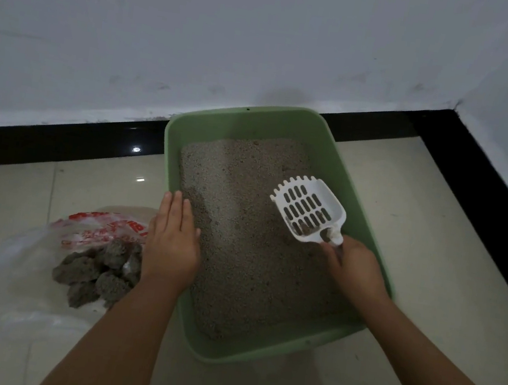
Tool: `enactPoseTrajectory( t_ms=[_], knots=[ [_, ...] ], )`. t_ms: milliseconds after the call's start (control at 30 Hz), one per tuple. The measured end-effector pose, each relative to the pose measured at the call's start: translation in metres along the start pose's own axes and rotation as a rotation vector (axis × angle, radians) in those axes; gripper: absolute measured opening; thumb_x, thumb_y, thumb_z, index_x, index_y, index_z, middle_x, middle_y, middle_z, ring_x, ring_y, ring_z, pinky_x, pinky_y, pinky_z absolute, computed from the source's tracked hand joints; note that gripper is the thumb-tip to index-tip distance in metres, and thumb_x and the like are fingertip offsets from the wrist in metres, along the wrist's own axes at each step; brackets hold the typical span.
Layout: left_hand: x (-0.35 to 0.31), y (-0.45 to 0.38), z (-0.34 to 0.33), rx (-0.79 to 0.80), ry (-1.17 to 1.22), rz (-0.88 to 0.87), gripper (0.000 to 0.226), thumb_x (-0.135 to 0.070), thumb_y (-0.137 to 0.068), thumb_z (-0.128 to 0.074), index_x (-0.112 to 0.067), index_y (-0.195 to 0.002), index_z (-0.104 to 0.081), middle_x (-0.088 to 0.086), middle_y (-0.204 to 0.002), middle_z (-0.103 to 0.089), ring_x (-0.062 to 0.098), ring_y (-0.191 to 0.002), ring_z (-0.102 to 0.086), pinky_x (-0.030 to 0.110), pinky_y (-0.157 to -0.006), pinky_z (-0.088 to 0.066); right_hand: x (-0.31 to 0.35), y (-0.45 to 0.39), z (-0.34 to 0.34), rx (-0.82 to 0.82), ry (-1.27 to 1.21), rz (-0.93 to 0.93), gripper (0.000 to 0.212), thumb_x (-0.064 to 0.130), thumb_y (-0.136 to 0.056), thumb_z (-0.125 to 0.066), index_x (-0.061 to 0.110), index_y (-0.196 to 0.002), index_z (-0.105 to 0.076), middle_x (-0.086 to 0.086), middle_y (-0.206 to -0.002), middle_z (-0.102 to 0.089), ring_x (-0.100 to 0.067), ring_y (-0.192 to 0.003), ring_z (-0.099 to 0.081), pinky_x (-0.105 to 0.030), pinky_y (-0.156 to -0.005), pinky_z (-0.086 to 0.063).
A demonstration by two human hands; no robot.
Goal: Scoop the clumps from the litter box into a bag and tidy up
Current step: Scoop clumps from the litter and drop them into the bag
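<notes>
Right hand (353, 268) clamped on white slotted plastic scoop (308, 210) above grainy litter in green litter box (258, 357). Left hand (173, 240) flat, fingers together, on left rim. Lumpy grey clumps (99, 272) on thin bag (31, 248), left.

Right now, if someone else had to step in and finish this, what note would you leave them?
Left hand: open, flat on the box's left rim.
Right hand: grips the scoop, held over the litter with a few bits in it.
Box: on the floor by the wall.
Bag: left of the box, several clumps on it.
Left: empty the scoop onto the bag, check for more clumps, tidy up.
</notes>
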State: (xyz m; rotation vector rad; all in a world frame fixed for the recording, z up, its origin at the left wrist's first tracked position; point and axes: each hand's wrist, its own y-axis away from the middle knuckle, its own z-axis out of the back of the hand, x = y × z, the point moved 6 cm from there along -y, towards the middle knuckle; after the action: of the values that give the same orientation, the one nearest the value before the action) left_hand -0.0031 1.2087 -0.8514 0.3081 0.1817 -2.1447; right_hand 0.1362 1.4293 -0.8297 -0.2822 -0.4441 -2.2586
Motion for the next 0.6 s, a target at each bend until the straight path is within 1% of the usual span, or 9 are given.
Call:
enactPoseTrajectory(
  t_ms=[167, 200, 267, 333, 367, 400, 467, 533, 600],
  knots=[
    [0.000, -0.001, 0.002, -0.041, -0.019, 0.004, 0.052, -0.017, -0.082, -0.034, 0.021, -0.107, -0.058, 0.037, -0.113, -0.059, 0.052, -0.105, -0.057, 0.058, -0.083, -0.041, -0.007, -0.006, -0.010, 0.057, 0.085, -0.071, 0.034, 0.029, -0.097, -0.042, -0.001, -0.102, -0.059, -0.009, -0.076, -0.055, -0.018, -0.067, -0.045, -0.024, -0.058, -0.031],
    [0.000, -0.001, 0.002, -0.053, -0.028, 0.003, 0.052, -0.017, -0.082, -0.034, 0.021, -0.107, -0.058, 0.037, -0.113, -0.059, 0.051, -0.106, -0.057, 0.057, -0.084, -0.039, -0.008, -0.006, -0.012, 0.073, 0.111, -0.083, 0.035, 0.028, -0.097, -0.041, -0.001, -0.104, -0.059, -0.007, -0.072, -0.054, -0.016, -0.063, -0.044, -0.025, -0.052, -0.030],
    [0.000, -0.001, 0.002, -0.069, -0.043, 0.003, 0.052, -0.018, -0.082, -0.034, 0.020, -0.108, -0.058, 0.036, -0.113, -0.059, 0.050, -0.106, -0.057, 0.055, -0.085, -0.035, -0.010, -0.005, -0.017, 0.104, 0.130, -0.116, 0.037, 0.028, -0.098, -0.039, -0.003, -0.103, -0.060, -0.002, -0.063, -0.050, -0.014, -0.058, -0.043, -0.020, -0.043, -0.024],
    [-0.001, 0.000, 0.002, -0.075, -0.054, -0.002, 0.052, -0.018, -0.082, -0.034, 0.020, -0.108, -0.058, 0.036, -0.114, -0.059, 0.050, -0.106, -0.057, 0.056, -0.085, -0.033, -0.011, -0.007, -0.019, 0.136, 0.127, -0.154, 0.038, 0.028, -0.099, -0.038, -0.003, -0.102, -0.060, 0.003, -0.057, -0.043, -0.012, -0.054, -0.042, -0.018, -0.043, -0.023],
    [-0.001, 0.000, 0.002, -0.076, -0.061, -0.006, 0.052, -0.018, -0.082, -0.034, 0.020, -0.108, -0.058, 0.036, -0.114, -0.059, 0.050, -0.106, -0.057, 0.056, -0.085, -0.033, -0.010, -0.009, -0.020, 0.160, 0.129, -0.164, 0.039, 0.028, -0.099, -0.037, -0.003, -0.104, -0.060, 0.002, -0.058, -0.044, -0.013, -0.056, -0.043, -0.020, -0.044, -0.024],
    [-0.002, 0.000, 0.002, -0.077, -0.068, -0.008, 0.052, -0.018, -0.082, -0.034, 0.020, -0.108, -0.058, 0.036, -0.114, -0.059, 0.050, -0.106, -0.057, 0.055, -0.085, -0.032, -0.008, -0.014, -0.020, 0.183, 0.122, -0.166, 0.040, 0.029, -0.099, -0.036, -0.002, -0.107, -0.060, -0.002, -0.065, -0.052, -0.016, -0.062, -0.046, -0.023, -0.048, -0.027],
    [-0.002, -0.001, 0.003, -0.073, -0.070, -0.005, 0.053, -0.018, -0.083, -0.033, 0.020, -0.109, -0.058, 0.036, -0.115, -0.059, 0.050, -0.108, -0.056, 0.055, -0.086, -0.031, -0.001, -0.028, -0.019, 0.197, 0.067, -0.188, 0.042, 0.030, -0.099, -0.036, -0.002, -0.114, -0.059, -0.017, -0.089, -0.063, -0.025, -0.080, -0.055, -0.026, -0.062, -0.036],
    [-0.002, -0.001, 0.003, -0.063, -0.065, 0.007, 0.053, -0.019, -0.083, -0.032, 0.020, -0.110, -0.057, 0.036, -0.116, -0.058, 0.050, -0.109, -0.056, 0.055, -0.087, -0.031, 0.009, -0.042, -0.019, 0.203, 0.026, -0.213, 0.044, 0.031, -0.100, -0.032, 0.002, -0.127, -0.051, -0.024, -0.113, -0.062, -0.032, -0.104, -0.058, -0.032, -0.081, -0.043],
    [-0.002, -0.001, 0.004, -0.050, -0.075, 0.019, 0.053, -0.019, -0.083, -0.033, 0.019, -0.109, -0.058, 0.035, -0.114, -0.059, 0.050, -0.107, -0.057, 0.054, -0.086, -0.031, 0.022, -0.056, -0.021, 0.213, 0.020, -0.207, 0.045, 0.030, -0.101, -0.028, 0.004, -0.134, -0.045, -0.024, -0.122, -0.058, -0.033, -0.114, -0.055, -0.034, -0.092, -0.043]
  ],
)
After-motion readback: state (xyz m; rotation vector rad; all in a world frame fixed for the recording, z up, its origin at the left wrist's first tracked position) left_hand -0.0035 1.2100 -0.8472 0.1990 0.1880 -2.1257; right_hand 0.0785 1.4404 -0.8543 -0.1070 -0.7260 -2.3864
